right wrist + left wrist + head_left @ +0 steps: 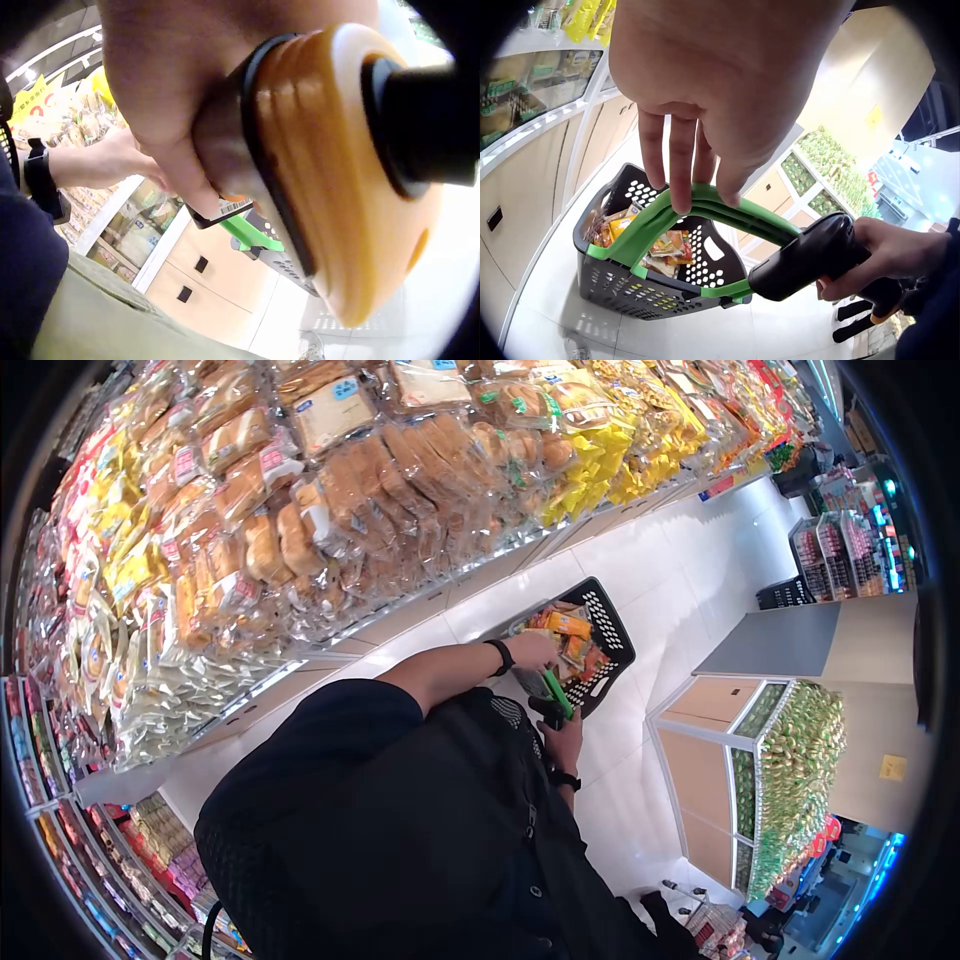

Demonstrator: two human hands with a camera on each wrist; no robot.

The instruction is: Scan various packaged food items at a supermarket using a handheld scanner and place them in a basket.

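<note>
My left hand [727, 90] hangs over the dark grey perforated plastic shopping basket [641, 289], its fingers [681, 176] straight and pointing down, their tips touching the basket's bright green plastic handle [727, 214] without curling round it. My right hand [889, 255] is wrapped round a black and orange handheld scanner [810, 259], which I hold just beside the far end of that handle.

The basket stands on the white tiled floor [640, 575] right in front of me, beside the long shelf of bagged bread and buns [330, 510]. It already holds a heap of colourful packets [664, 244], so I judge the collecting well under way; there is room left above the heap, and the handle is not yet gripped for lifting.

The head view alone places me in the aisle, with a low display case of green-wrapped goods [795, 780] to my right, but there both hands shrink to small shapes at the basket's rim. The left wrist view shows what that one cannot: my straight fingers on the handle and the scanner's black nose. The right wrist view shows mostly the scanner's orange body [337, 187] clasped in my palm, with only a sliver of green handle beyond.
</note>
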